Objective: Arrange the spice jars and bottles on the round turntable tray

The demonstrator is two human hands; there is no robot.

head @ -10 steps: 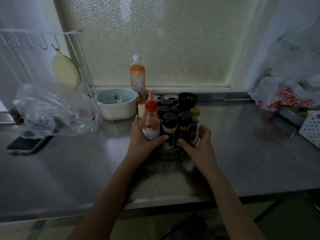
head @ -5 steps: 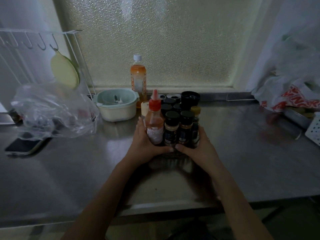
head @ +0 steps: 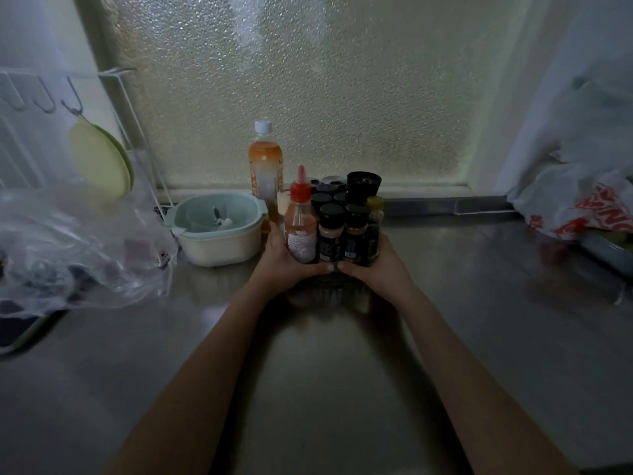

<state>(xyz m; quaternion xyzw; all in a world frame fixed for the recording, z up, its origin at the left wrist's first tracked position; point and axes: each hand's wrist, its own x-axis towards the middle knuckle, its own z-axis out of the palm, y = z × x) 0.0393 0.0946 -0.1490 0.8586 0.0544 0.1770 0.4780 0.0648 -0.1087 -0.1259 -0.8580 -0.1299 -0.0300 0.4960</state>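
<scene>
The round turntable tray (head: 329, 278) stands on the steel counter, packed with upright containers, and only a dim strip of its front rim shows. At its front left is a red-capped sauce bottle (head: 300, 231). Beside it stand black-lidded spice jars (head: 330, 234), with a black grinder (head: 363, 186) and a yellow-lidded jar (head: 375, 217) to the right. My left hand (head: 281, 265) wraps the tray's left side against the sauce bottle. My right hand (head: 380, 269) wraps the right side. The thumbs nearly touch in front.
An orange drink bottle (head: 265, 166) stands just behind the tray at the frosted window. A pale green bowl (head: 219, 228) sits close on the left, then a clear plastic bag (head: 78, 248) and a wire rack (head: 34, 97). Another plastic bag (head: 582, 200) lies at the right.
Both hands have slid the loaded tray away from me toward the window. My thumbs have closed in together at its front.
</scene>
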